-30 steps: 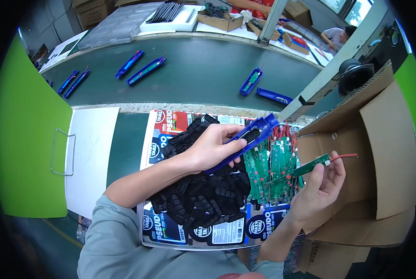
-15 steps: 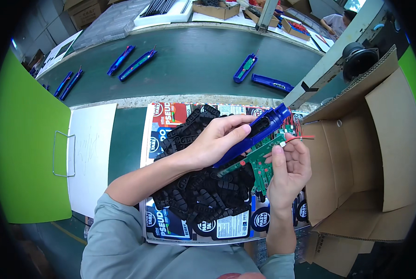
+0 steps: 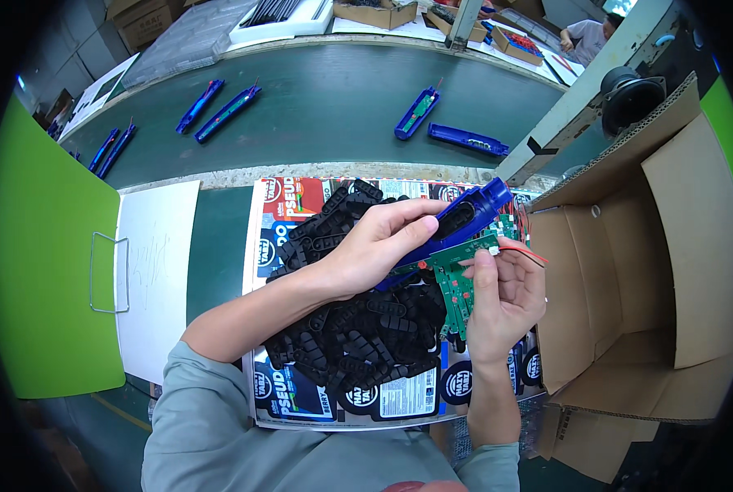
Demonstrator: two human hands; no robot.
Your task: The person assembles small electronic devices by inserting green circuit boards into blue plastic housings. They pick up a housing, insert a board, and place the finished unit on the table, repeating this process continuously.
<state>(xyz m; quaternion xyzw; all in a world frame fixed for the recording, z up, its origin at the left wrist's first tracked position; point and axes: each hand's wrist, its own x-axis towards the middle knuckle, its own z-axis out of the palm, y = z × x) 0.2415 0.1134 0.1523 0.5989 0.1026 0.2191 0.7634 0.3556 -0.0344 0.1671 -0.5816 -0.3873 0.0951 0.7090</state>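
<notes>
My left hand (image 3: 387, 242) is closed round a long blue plastic housing (image 3: 483, 205), tilted up to the right, with a black part inside its opening. Between thumb and fingers, my right hand (image 3: 507, 291) pinches the end of a narrow green circuit board (image 3: 465, 250) with red and black wires trailing right. The board lies along the near side of the housing; its left end is partly hidden. Under my hands is a heap of black ribbed plastic pieces (image 3: 366, 328). More green circuit boards (image 3: 456, 299) are piled beside it, below the housing.
Across the back runs a green conveyor belt (image 3: 317, 107) carrying several blue housings (image 3: 419, 112). An open cardboard box (image 3: 612, 303) stands at right, below a metal post (image 3: 579, 107). At left are a green panel (image 3: 55, 271) and white board (image 3: 157, 279). A person (image 3: 589, 39) sits far right.
The circuit board has come up closer against the blue housing, its left end now mostly hidden. The blue housings on the belt have shifted slightly left in view.
</notes>
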